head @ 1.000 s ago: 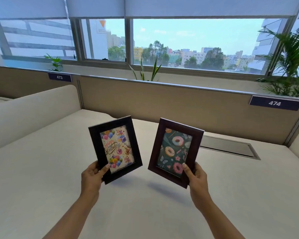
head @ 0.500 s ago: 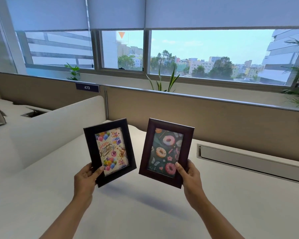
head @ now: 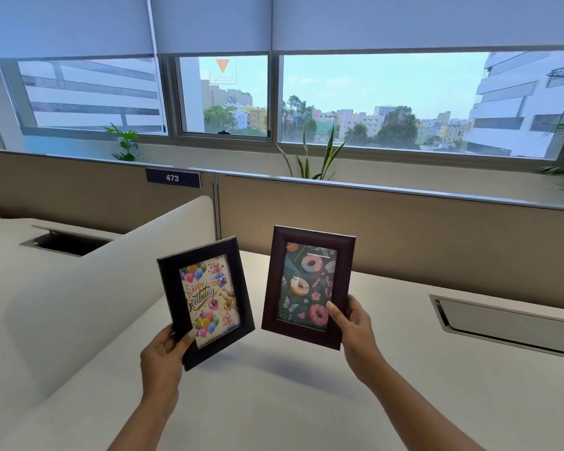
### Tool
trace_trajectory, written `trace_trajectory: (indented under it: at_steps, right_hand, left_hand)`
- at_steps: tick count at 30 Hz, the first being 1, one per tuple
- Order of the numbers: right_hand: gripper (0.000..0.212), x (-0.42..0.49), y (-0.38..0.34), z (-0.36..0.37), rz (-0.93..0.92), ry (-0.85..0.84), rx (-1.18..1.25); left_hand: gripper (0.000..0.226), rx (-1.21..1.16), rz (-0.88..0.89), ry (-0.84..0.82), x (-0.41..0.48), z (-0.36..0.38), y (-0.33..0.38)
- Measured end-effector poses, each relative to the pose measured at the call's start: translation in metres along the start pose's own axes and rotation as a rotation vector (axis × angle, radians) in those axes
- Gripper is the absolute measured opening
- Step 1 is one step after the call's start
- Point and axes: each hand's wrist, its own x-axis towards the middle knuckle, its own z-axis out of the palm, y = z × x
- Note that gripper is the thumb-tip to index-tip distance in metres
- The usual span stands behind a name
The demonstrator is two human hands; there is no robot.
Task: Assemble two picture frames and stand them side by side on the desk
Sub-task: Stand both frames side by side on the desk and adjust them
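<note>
Both frames are held up in the air above the white desk (head: pixel 274 411), facing me. My left hand (head: pixel 163 353) grips the lower left corner of a black frame (head: pixel 171 288) with a "Happy Birthday" balloon picture, tilted a little to the left. My right hand (head: pixel 355 327) grips the lower right edge of a dark brown frame (head: pixel 274 288) with a doughnut picture, nearly upright. A narrow gap separates the two frames. Their backs and stands are hidden.
A white curved divider (head: pixel 88 288) runs along the left of the desk. A beige partition (head: pixel 404 239) with a "473" label (head: pixel 172 178) closes the back. A metal cable hatch (head: pixel 502 320) lies in the desk at right. Plants stand behind the partition.
My view has swung to the left and up, so the neighbouring desk shows now. Both frames stay in my hands and have risen slightly; the brown frame stands more upright.
</note>
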Motion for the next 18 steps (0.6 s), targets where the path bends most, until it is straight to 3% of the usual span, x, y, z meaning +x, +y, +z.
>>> trace_trajectory:
  at_steps: [18]
  right_hand:
    - [0.019,0.157,0.087,0.071,0.020,-0.005,0.039]
  left_hand:
    - [0.046,-0.016,0.011,0.084,0.151,-0.001,-0.049]
